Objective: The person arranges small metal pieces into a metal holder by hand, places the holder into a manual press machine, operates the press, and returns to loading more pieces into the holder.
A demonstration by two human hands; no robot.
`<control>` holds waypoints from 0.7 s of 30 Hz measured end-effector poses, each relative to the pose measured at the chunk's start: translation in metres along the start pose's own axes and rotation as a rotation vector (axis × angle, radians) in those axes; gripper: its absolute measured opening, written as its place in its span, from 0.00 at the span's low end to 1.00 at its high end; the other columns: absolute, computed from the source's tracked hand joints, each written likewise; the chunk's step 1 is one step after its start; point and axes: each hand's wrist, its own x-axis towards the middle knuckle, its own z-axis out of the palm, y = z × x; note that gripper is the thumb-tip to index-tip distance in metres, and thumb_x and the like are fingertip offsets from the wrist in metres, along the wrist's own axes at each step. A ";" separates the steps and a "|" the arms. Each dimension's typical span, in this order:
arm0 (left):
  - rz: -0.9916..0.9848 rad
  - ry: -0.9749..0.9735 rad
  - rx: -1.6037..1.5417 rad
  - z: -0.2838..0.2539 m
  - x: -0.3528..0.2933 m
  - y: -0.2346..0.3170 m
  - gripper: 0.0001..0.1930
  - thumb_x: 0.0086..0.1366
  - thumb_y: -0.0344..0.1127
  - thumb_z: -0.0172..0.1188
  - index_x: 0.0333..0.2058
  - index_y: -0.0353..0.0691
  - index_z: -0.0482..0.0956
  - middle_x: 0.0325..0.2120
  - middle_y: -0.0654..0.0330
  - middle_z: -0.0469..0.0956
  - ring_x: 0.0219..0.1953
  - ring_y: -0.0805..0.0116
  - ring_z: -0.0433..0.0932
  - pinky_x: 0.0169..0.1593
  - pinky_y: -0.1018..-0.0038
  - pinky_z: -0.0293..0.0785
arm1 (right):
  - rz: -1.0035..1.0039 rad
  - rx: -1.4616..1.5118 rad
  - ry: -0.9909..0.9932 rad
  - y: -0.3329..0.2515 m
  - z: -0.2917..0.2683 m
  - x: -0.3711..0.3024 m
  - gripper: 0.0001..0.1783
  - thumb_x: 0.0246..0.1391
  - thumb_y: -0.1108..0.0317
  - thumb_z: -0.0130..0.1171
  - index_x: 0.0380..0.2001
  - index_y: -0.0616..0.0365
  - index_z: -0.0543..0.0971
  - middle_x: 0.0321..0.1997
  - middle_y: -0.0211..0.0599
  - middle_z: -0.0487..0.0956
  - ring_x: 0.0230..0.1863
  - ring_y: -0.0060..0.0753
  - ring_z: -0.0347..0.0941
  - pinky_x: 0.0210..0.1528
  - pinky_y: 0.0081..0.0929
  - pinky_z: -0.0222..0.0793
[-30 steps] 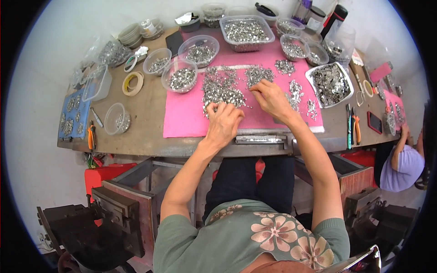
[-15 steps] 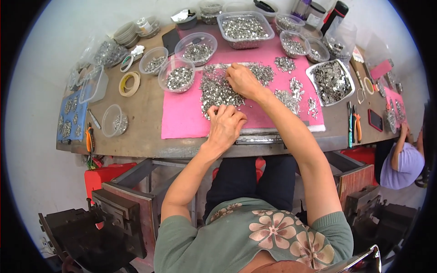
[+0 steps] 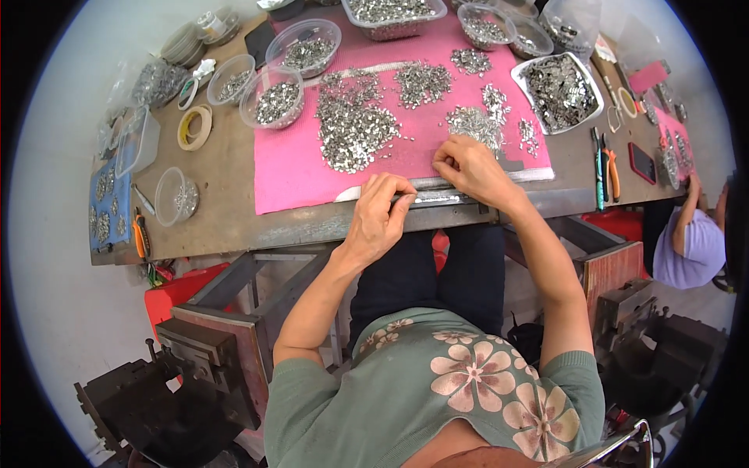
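At the table's front edge, my left hand (image 3: 381,210) pinches thumb and forefinger together at the left end of a narrow metal strip (image 3: 438,199). What lies between those fingertips is too small to name. Just behind the strip's right part, my right hand (image 3: 477,173) hovers low with its fingers closed; whatever they hold is hidden. Both hands are over the near side of a pink mat (image 3: 292,175). A large heap of small silvery metal pieces (image 3: 351,132) spreads on the mat beyond my left hand. Past my right hand lies a pile of thinner metal bits (image 3: 473,125).
Clear tubs of metal pieces (image 3: 278,103) line the mat's far side. A white tray (image 3: 597,109) stands right, near orange-handled pliers (image 3: 612,171) and a phone (image 3: 642,162). Tape rolls (image 3: 194,128) and a small tub (image 3: 176,196) sit left. A co-worker (image 3: 688,246) sits far right.
Both hands have left the large heap and come back to the table's front edge. My right hand has also shifted right. The whole view has tilted down slightly.
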 end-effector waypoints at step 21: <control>0.150 -0.005 0.285 -0.003 -0.006 0.014 0.08 0.59 0.21 0.65 0.37 0.34 0.78 0.37 0.52 0.79 0.39 0.51 0.77 0.44 0.62 0.74 | -0.142 -0.207 0.127 0.003 0.002 -0.010 0.05 0.53 0.72 0.65 0.31 0.60 0.80 0.31 0.42 0.75 0.36 0.48 0.75 0.41 0.43 0.71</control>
